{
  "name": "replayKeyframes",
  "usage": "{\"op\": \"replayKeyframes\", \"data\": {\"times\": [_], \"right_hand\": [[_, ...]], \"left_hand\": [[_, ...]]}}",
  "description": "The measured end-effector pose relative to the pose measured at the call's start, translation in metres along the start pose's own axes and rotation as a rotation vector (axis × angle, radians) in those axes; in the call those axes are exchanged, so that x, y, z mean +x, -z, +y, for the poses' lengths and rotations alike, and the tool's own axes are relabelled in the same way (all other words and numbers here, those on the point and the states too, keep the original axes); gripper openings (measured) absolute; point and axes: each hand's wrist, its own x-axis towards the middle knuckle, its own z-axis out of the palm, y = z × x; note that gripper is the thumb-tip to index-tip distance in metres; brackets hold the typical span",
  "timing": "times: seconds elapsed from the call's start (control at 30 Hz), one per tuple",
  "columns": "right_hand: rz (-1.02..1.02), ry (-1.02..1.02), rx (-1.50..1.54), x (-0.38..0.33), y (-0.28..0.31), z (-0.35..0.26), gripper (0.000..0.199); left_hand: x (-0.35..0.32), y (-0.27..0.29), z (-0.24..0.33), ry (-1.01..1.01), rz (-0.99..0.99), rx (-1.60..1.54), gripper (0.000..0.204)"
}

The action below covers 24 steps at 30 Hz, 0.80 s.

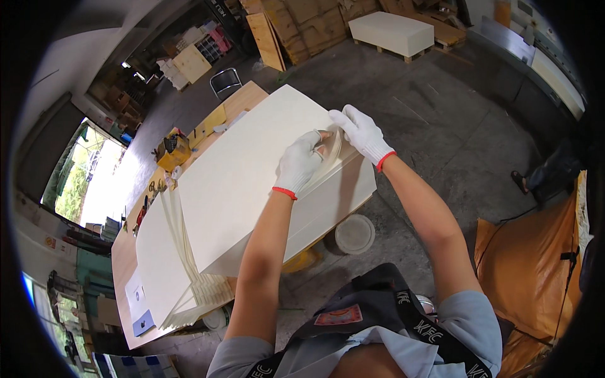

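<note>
"Which step is this?"
"Parting sheets, I'd judge: the curled sheets [334,154] bend up at the big stack's [252,164] right side. The right hand's [360,132] fingers pinch their upper edge; the left hand's [299,160] fingers bend against them, though I can't tell whether they grip."
"What does the next move call for?"
"Probably an even hold, keeping those edges together."
"And the count?"
"Two gloved hands, one big stack; left of it, one fanned pile [167,252] on one desk [249,94]; beyond it, one chair [225,80] and one pallet stack [391,33]. The curled sheets are several, too tight to count."
</note>
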Motion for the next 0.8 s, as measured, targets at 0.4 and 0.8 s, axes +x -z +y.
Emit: {"op": "replayKeyframes", "data": {"times": [0.4,0.8], "right_hand": [[0.146,0.034,0.122,-0.008,-0.008,0.007,0.052],[0.154,0.028,0.051,-0.007,-0.011,0.011,0.052]], "left_hand": [[0.000,0.005,0.007,0.010,-0.054,-0.035,0.048],[-0.004,0.005,0.016,0.057,-0.045,0.032,0.036]]}}
